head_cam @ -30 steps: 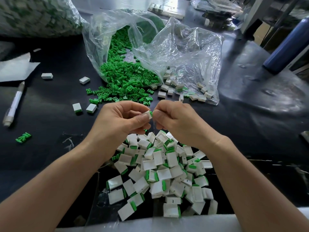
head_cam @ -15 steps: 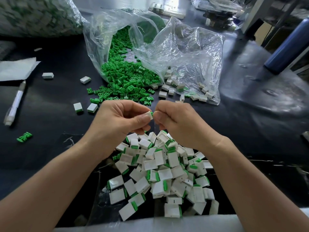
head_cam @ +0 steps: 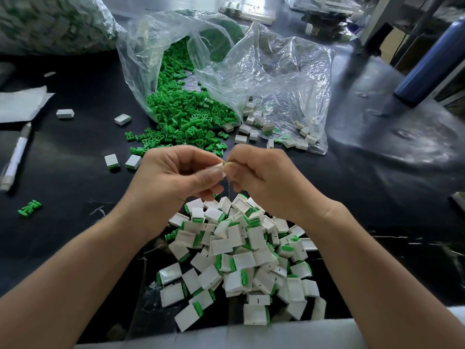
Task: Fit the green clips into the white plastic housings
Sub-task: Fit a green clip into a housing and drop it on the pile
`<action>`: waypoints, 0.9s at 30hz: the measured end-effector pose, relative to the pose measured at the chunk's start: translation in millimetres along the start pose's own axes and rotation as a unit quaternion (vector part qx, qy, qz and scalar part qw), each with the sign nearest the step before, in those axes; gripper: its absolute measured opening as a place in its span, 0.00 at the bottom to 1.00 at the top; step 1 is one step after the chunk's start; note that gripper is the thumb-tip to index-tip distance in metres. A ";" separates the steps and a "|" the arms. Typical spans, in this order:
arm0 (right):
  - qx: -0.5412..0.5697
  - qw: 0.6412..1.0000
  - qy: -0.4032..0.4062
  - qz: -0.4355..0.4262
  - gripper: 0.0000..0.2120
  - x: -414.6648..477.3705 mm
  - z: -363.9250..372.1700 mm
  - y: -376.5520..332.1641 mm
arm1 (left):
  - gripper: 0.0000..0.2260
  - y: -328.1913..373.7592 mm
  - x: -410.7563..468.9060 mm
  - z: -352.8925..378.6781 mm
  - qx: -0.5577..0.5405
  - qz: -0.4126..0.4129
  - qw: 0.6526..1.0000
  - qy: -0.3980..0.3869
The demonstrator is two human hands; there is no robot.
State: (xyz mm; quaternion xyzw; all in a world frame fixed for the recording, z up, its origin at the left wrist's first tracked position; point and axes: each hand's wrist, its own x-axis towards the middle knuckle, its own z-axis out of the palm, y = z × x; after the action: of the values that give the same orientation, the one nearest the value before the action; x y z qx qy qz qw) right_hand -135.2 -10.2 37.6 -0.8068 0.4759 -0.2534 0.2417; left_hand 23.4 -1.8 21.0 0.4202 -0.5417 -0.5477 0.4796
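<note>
My left hand (head_cam: 173, 176) pinches a white housing (head_cam: 218, 168) between thumb and fingers. My right hand (head_cam: 264, 177) meets it fingertip to fingertip, pinching a green clip (head_cam: 228, 164) of which only a sliver shows at the housing's edge. Both hands hover above a heap of assembled white housings with green clips (head_cam: 241, 255) near the table's front edge. Loose green clips (head_cam: 186, 114) spill from a clear bag (head_cam: 156, 46) behind the hands. Empty white housings (head_cam: 254, 122) lie in a second clear bag (head_cam: 289, 79) to its right.
A black table (head_cam: 63, 222) carries stray housings (head_cam: 122, 119), two assembled pieces (head_cam: 123, 161), a lone green clip (head_cam: 29, 208), a white pen (head_cam: 15, 157) and white paper (head_cam: 20, 103) at left. A blue bottle (head_cam: 430, 64) leans at far right.
Both hands have stayed pressed together at the fingertips above the heap, with hardly any shift. The white housing now shows a little more between the fingers.
</note>
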 end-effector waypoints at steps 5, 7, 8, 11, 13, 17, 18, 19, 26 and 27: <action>0.228 0.967 -0.028 0.115 0.19 2.0 -1.4 5.4 | 0.10 0.4 0.5 0.5 -0.060 -0.039 0.997 -0.001; 0.288 0.946 -0.037 0.146 0.23 3.6 0.8 5.8 | 0.10 1.0 0.2 0.1 -0.045 -0.030 0.998 0.013; 0.319 0.934 -0.047 0.155 0.24 4.5 1.7 5.5 | 0.09 0.8 0.5 -0.2 -0.044 -0.029 0.998 0.020; 0.385 0.904 -0.094 0.160 0.27 4.6 3.3 2.3 | 0.06 0.1 1.4 -0.3 -0.080 -0.032 0.996 0.026; 0.407 0.893 -0.119 0.151 0.28 4.0 5.5 -0.3 | 0.09 -0.4 0.8 0.3 -0.095 -0.038 0.995 0.010; 0.454 0.866 -0.138 0.159 0.27 3.0 7.2 -5.8 | 0.12 0.3 -0.8 1.3 -0.103 -0.036 0.994 -0.023; 0.459 0.863 -0.134 0.162 0.26 2.5 7.0 -6.9 | 0.12 0.3 -0.9 1.8 -0.101 -0.030 0.994 -0.027; 0.459 0.863 -0.131 0.164 0.25 2.0 7.2 -7.7 | 0.13 0.4 -1.1 2.2 -0.095 -0.023 0.995 -0.029; 0.457 0.866 -0.117 0.164 0.21 0.8 11.5 -9.7 | 0.12 1.5 -2.4 2.8 -0.087 0.009 0.995 -0.052; 0.457 0.867 -0.111 0.162 0.20 0.7 12.0 -9.4 | 0.12 1.6 -2.4 2.5 -0.088 0.010 0.995 -0.055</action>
State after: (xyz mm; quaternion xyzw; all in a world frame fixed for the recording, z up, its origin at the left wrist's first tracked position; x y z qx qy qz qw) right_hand -121.1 -4.9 34.6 -0.5401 0.4010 -0.3089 0.6724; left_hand 21.6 1.1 22.7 0.3397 -0.5211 -0.6107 0.4900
